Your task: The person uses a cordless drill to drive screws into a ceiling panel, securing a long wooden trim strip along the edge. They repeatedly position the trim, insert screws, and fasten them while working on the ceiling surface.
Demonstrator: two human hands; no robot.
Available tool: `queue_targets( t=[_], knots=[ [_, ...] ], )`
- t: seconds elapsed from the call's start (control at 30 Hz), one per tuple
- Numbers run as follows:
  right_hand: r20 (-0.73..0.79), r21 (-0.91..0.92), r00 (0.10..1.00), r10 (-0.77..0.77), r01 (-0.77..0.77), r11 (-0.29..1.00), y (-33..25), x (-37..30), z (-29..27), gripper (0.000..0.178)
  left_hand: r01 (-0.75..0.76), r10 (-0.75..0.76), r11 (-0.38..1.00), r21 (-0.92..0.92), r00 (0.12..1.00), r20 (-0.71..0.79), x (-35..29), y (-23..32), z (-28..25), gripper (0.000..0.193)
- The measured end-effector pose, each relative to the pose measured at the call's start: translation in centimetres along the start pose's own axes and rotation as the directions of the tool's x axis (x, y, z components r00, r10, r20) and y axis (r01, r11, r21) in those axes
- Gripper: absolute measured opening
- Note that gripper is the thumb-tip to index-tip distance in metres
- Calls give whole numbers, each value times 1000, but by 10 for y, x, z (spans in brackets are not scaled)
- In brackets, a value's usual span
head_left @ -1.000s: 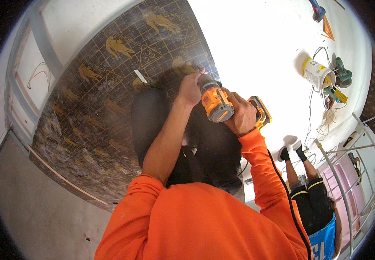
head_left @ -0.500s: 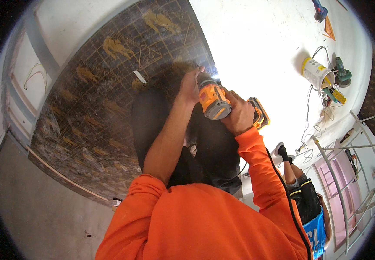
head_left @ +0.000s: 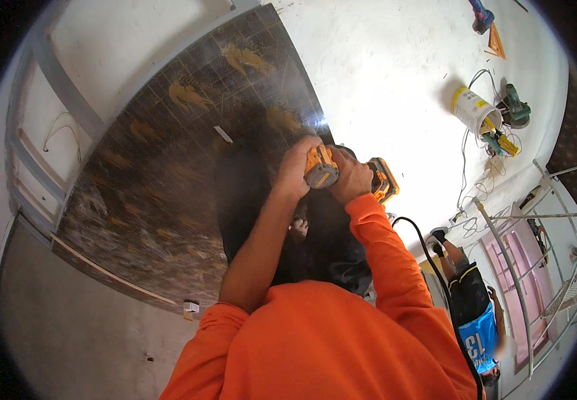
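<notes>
My right hand (head_left: pixel 353 175) is wrapped round the handle of an orange and black cordless drill (head_left: pixel 322 168), whose battery sticks out to the right. My left hand (head_left: pixel 298 164) presses round the left side of the drill's body, fingers closed. The drill points away from me, toward the right edge of a dark brown board (head_left: pixel 188 143) printed with yellow figures and grid lines. A bright spot of light falls on that edge. Chuck and bit are hidden behind the drill and my hands. A short white strip (head_left: pixel 223 134) lies on the board.
To the right, a white bucket (head_left: pixel 467 107) holds yellow-handled tools beside a green power tool (head_left: pixel 516 107) and loose cables. An orange triangle square (head_left: pixel 496 43) lies farther off. A person in a blue shirt (head_left: pixel 478 340) is near a metal scaffold (head_left: pixel 512 267). Grey framing (head_left: pixel 68 93) stands left.
My left hand has shifted from the drill's front end back onto its body. The drill appears slightly farther left, and the whole view has shifted a little.
</notes>
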State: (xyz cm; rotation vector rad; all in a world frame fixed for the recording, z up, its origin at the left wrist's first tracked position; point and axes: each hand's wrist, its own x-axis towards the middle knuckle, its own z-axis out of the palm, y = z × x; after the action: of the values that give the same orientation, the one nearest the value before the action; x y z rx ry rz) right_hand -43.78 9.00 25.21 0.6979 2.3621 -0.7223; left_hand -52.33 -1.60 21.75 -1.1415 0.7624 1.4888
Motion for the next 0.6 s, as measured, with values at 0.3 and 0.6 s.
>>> queue_targets(
  t=[0.3,0.6],
  knots=[
    [83,29,995,47,-49,998,1,4,-12,51,5,-9,990,144,1000,25,7,1,1,16],
    [93,7,995,47,-48,999,-1,4,-12,52,-87,82,981,175,996,34,12,-4,-4,15]
  ],
)
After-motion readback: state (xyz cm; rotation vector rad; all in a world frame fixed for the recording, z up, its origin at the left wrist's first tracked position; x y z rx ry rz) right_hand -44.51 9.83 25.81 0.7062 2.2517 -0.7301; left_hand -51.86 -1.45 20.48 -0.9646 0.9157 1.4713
